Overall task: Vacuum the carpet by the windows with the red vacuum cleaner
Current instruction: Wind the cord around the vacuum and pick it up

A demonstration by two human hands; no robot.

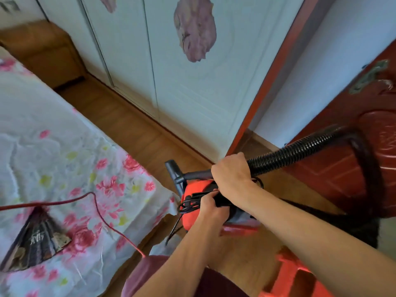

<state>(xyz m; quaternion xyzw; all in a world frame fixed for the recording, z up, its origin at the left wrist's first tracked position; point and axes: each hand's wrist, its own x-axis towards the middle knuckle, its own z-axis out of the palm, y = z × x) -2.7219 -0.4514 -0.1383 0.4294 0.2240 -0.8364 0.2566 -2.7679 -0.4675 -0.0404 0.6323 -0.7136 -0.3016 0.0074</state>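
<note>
The red vacuum cleaner [190, 195] hangs above the wooden floor between the bed and the door. My left hand [211, 207] grips its black carry handle on top of the red body. My right hand [232, 174] is closed around the grey wand where the black ribbed hose [300, 150] joins it. The hose loops up to the right and back down behind my right forearm. A thin black cord [177, 221] dangles from the body. No carpet or window is in view.
A bed with a floral cover [64, 157] fills the left, with a folded fan [36, 236] and a red cord [102, 215] on it. White wardrobe doors [182, 82] stand ahead, a dark red door [342, 146] on the right, a red plastic stool [293, 275] below.
</note>
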